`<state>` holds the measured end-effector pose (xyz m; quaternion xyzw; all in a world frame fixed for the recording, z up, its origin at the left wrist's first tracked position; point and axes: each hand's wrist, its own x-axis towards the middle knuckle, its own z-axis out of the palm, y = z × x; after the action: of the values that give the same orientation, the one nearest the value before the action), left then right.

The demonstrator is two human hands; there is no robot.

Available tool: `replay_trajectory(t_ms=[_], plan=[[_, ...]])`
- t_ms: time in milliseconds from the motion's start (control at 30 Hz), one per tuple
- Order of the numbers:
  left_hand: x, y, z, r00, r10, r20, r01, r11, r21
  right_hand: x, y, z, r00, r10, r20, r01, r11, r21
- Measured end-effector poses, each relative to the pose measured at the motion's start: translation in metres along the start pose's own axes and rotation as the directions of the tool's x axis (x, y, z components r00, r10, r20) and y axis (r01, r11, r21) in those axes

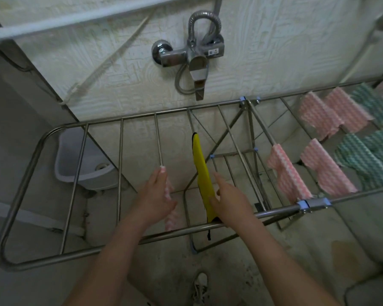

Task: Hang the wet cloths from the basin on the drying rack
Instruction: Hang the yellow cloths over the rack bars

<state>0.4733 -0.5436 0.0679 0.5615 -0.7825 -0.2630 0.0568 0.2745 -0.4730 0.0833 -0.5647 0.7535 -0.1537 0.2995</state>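
A steel drying rack [42, 140] spans the view. A yellow cloth [201, 164] hangs over one bar near the middle. My right hand [228, 195] touches its right side, index finger straight. A pink-and-white cloth [171, 215] hangs over the bar to the left of the yellow one. My left hand [156, 195] lies over that cloth with fingers mostly straight and hides most of it. The rack's right wing carries several pink cloths [287, 173] and green cloths [363, 160].
A grey plastic basin [69, 164] sits on the floor under the rack's left end. A chrome tap [192, 54] with hoses is fixed to the tiled wall behind. A floor drain [200, 281] lies below my arms.
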Motion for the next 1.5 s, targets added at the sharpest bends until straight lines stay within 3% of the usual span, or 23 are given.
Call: replay_trajectory(t_ms=[100,200,367,500,700,900,1067,1200,1400,1500], plan=[[0.004,0.020,0.002,0.983,0.050,-0.174,-0.067,0.993,-0.093,-0.008,0.009,-0.010,0.999,0.003,-0.046,0.000,0.998,0.059],[0.005,0.052,-0.002,0.958,0.122,-0.259,-0.175,0.965,-0.193,-0.015,0.017,-0.019,0.992,-0.017,-0.127,0.029,0.996,0.090],[0.003,0.108,-0.003,0.945,0.229,-0.235,-0.297,0.902,-0.313,-0.036,0.035,-0.040,0.958,0.020,-0.285,0.030,0.985,0.171],[0.005,0.152,0.013,0.898,0.333,-0.288,-0.413,0.864,-0.288,-0.065,0.058,-0.062,0.907,0.089,-0.411,0.008,0.973,0.229],[-0.007,0.231,0.062,0.828,0.539,-0.154,-0.554,0.744,-0.374,-0.130,0.113,-0.092,0.773,0.377,-0.510,-0.115,0.875,0.471],[-0.036,0.310,0.122,0.633,0.772,-0.057,-0.710,0.550,-0.440,-0.209,0.174,-0.113,0.611,0.579,-0.540,-0.195,0.771,0.606],[-0.090,0.386,0.189,0.455,0.863,0.220,-0.754,0.505,-0.420,-0.294,0.248,-0.117,0.452,0.727,-0.517,-0.311,0.671,0.673],[-0.140,0.435,0.244,0.263,0.869,0.418,-0.814,0.433,-0.387,-0.360,0.307,-0.101,0.326,0.834,-0.446,-0.429,0.551,0.716],[-0.236,0.492,0.348,-0.046,0.758,0.651,-0.884,0.273,-0.380,-0.466,0.388,-0.050,0.086,0.976,-0.202,-0.530,0.217,0.820],[-0.275,0.501,0.383,-0.173,0.679,0.714,-0.906,0.175,-0.386,-0.502,0.413,-0.015,0.021,0.997,-0.077,-0.585,0.075,0.807]])
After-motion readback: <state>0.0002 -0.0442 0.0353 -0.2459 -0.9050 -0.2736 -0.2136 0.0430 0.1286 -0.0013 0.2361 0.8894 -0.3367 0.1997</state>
